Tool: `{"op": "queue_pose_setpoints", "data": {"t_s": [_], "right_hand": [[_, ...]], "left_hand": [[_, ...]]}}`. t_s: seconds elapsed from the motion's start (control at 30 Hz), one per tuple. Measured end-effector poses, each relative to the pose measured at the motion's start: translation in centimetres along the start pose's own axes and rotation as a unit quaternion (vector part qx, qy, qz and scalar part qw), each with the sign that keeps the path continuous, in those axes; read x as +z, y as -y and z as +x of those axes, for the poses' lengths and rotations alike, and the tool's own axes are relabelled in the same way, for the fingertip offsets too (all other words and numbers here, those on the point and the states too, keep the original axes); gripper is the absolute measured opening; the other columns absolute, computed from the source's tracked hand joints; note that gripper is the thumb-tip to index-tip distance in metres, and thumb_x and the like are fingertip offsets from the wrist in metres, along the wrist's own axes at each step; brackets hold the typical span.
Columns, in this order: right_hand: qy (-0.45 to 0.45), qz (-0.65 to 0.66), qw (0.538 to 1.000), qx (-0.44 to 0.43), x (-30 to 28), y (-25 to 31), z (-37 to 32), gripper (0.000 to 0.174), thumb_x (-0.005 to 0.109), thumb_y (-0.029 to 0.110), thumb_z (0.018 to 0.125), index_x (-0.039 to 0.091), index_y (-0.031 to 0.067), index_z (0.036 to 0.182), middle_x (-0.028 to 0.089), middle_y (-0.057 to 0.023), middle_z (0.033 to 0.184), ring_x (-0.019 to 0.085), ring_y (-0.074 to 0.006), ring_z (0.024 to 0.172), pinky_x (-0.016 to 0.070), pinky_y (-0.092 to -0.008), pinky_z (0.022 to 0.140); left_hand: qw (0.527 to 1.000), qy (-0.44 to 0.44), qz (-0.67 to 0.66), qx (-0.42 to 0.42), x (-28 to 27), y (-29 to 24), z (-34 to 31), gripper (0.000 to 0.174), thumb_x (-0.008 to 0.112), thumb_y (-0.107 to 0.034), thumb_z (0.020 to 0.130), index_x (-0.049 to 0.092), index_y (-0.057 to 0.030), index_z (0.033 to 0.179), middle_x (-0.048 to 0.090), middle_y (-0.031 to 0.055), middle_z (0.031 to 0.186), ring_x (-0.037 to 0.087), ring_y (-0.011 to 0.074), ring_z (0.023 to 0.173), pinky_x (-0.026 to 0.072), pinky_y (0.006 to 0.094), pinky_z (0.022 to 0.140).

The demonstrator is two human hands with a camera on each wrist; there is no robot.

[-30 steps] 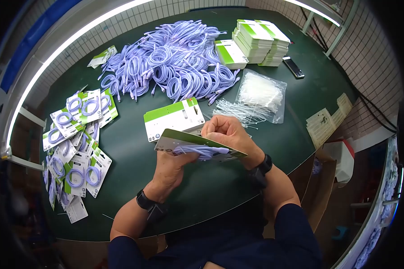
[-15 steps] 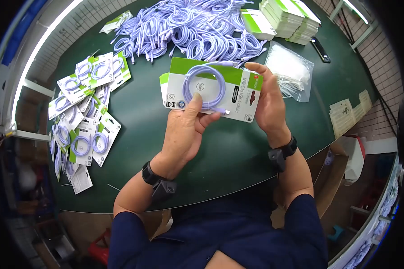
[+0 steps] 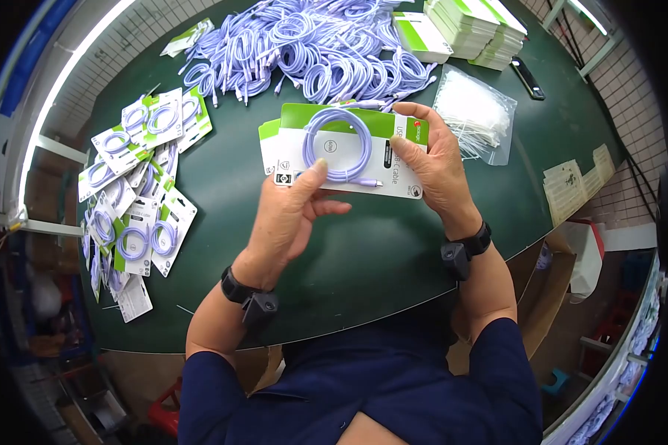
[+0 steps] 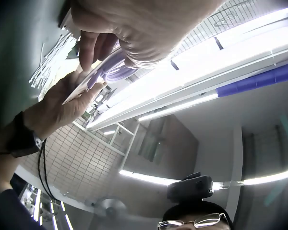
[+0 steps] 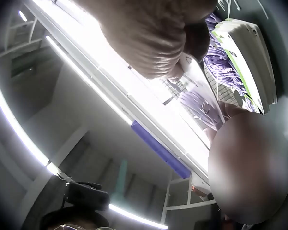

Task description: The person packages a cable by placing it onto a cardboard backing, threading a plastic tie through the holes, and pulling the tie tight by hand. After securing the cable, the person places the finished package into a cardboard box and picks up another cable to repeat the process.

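Note:
Both hands hold up a green-and-white packaging card [image 3: 293, 141] in front of the person. A coiled lilac USB-C cable [image 3: 366, 148] lies on its printed face. My left hand [image 3: 274, 226] grips the lower left of the card, thumb on the front by the coil. My right hand [image 3: 447, 167] pinches the right end, thumb on the front and fingers behind. Seen from the left wrist, the right hand [image 4: 62, 108] supports the far end of the tilted card. Behind the card, a stack of similar cards [image 3: 269, 137] is mostly hidden.
At the back lies a heap of lilac cables [image 3: 282, 52]. Beside it are stacked cards [image 3: 464, 33], a bag of white cable ties [image 3: 482, 111] and a phone [image 3: 528, 78]. Carded cables [image 3: 133, 211] are piled on the left. Printed papers [image 3: 580, 182] lie at the right edge.
The card was lower and seen nearly edge-on, then rose and turned its face up. The right hand moved from behind it to its right end, and its thumb has come onto the front.

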State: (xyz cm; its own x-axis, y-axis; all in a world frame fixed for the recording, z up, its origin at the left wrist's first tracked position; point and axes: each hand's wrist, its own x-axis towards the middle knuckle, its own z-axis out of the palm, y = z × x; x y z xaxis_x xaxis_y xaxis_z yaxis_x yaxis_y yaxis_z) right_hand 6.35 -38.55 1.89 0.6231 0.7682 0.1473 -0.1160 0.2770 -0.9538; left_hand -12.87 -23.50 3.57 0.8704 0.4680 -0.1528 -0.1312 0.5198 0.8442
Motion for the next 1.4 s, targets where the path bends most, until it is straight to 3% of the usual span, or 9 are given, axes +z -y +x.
{"op": "queue_pose_setpoints", "data": {"t_s": [0.1, 0.17, 0.2, 0.3, 0.53, 0.6, 0.77, 1.1, 1.4], "right_hand": [[0.025, -0.110, 0.992, -0.061, -0.2, 0.4, 0.0, 0.046, 0.077, 0.007, 0.099, 0.056, 0.0003, 0.140, 0.072, -0.0077, 0.117, 0.071, -0.0108, 0.098, 0.0611, -0.0269, 0.085], [0.049, -0.149, 0.985, -0.066, 0.1, 0.7, -0.3, 0.045, 0.078, 0.008, 0.098, 0.058, 0.0011, 0.137, 0.072, -0.0068, 0.116, 0.071, -0.0104, 0.097, 0.0607, -0.0268, 0.085], [0.069, -0.186, 0.977, -0.072, 0.4, 0.8, -0.5, 0.043, 0.079, 0.008, 0.097, 0.060, 0.0020, 0.135, 0.072, -0.0060, 0.115, 0.071, -0.0101, 0.097, 0.0603, -0.0267, 0.084], [0.113, -0.229, 0.964, -0.071, 1.4, 0.7, -1.3, 0.041, 0.081, 0.008, 0.095, 0.063, 0.0035, 0.132, 0.072, -0.0045, 0.113, 0.070, -0.0093, 0.096, 0.0596, -0.0264, 0.083], [0.147, -0.245, 0.958, -0.023, 2.0, 0.1, -1.4, 0.041, 0.086, 0.009, 0.089, 0.068, 0.0059, 0.126, 0.073, -0.0052, 0.107, 0.072, -0.0134, 0.096, 0.0591, -0.0289, 0.081], [0.143, -0.315, 0.916, -0.204, 2.6, -0.1, -0.8, 0.038, 0.088, 0.008, 0.085, 0.072, 0.0063, 0.119, 0.074, -0.0065, 0.103, 0.072, -0.0178, 0.093, 0.0580, -0.0308, 0.077], [0.154, -0.391, 0.830, -0.366, 4.1, -0.2, -1.1, 0.030, 0.091, 0.006, 0.076, 0.077, 0.0076, 0.103, 0.075, -0.0080, 0.097, 0.069, -0.0255, 0.086, 0.0551, -0.0352, 0.072], [0.128, -0.420, 0.831, -0.342, 3.4, -1.6, -1.1, 0.026, 0.090, 0.001, 0.074, 0.075, 0.0067, 0.094, 0.071, -0.0059, 0.094, 0.066, -0.0242, 0.086, 0.0533, -0.0347, 0.072], [0.148, -0.401, 0.847, -0.315, 3.1, -1.3, -1.1, 0.028, 0.087, -0.005, 0.074, 0.073, 0.0047, 0.096, 0.069, -0.0068, 0.097, 0.066, -0.0252, 0.089, 0.0539, -0.0357, 0.075]], "left_hand": [[0.997, -0.020, 0.050, 0.053, -2.2, -1.4, 0.6, 0.046, 0.069, -0.017, 0.105, 0.054, 0.0007, 0.145, 0.071, 0.0138, 0.126, 0.074, 0.0243, 0.105, 0.0672, 0.0355, 0.080], [0.913, -0.062, 0.247, 0.318, -2.8, -2.3, 0.8, 0.047, 0.075, -0.014, 0.100, 0.060, 0.0004, 0.142, 0.071, 0.0144, 0.127, 0.074, 0.0296, 0.104, 0.0632, 0.0383, 0.085], [0.914, -0.067, 0.246, 0.317, -2.8, -2.9, 0.3, 0.047, 0.075, -0.014, 0.100, 0.060, 0.0004, 0.142, 0.071, 0.0144, 0.127, 0.074, 0.0296, 0.104, 0.0632, 0.0383, 0.085], [0.604, -0.026, 0.687, 0.402, -2.2, -5.5, -1.9, 0.049, 0.081, -0.013, 0.092, 0.066, -0.0017, 0.137, 0.074, 0.0164, 0.119, 0.075, 0.0323, 0.101, 0.0592, 0.0397, 0.089], [0.793, 0.035, 0.569, 0.216, -3.4, -3.1, -2.7, 0.047, 0.084, -0.013, 0.086, 0.070, -0.0060, 0.131, 0.077, 0.0156, 0.104, 0.076, 0.0319, 0.096, 0.0592, 0.0401, 0.085], [0.816, 0.017, 0.542, 0.199, -3.2, -2.6, -2.6, 0.045, 0.084, -0.013, 0.086, 0.071, -0.0064, 0.129, 0.077, 0.0148, 0.102, 0.076, 0.0318, 0.094, 0.0594, 0.0410, 0.084], [0.732, 0.023, 0.624, 0.273, -3.4, -0.6, -2.2, 0.032, 0.083, -0.010, 0.084, 0.074, -0.0059, 0.114, 0.077, 0.0126, 0.103, 0.074, 0.0339, 0.090, 0.0593, 0.0429, 0.077], [0.665, 0.034, 0.594, 0.452, -4.9, 1.5, -1.0, 0.029, 0.084, -0.001, 0.079, 0.074, -0.0054, 0.105, 0.076, 0.0086, 0.100, 0.074, 0.0289, 0.086, 0.0600, 0.0391, 0.075], [0.643, 0.030, 0.599, 0.476, -4.4, 1.7, -0.9, 0.027, 0.084, 0.003, 0.077, 0.074, -0.0028, 0.102, 0.077, 0.0092, 0.101, 0.074, 0.0278, 0.086, 0.0605, 0.0380, 0.075]]}}
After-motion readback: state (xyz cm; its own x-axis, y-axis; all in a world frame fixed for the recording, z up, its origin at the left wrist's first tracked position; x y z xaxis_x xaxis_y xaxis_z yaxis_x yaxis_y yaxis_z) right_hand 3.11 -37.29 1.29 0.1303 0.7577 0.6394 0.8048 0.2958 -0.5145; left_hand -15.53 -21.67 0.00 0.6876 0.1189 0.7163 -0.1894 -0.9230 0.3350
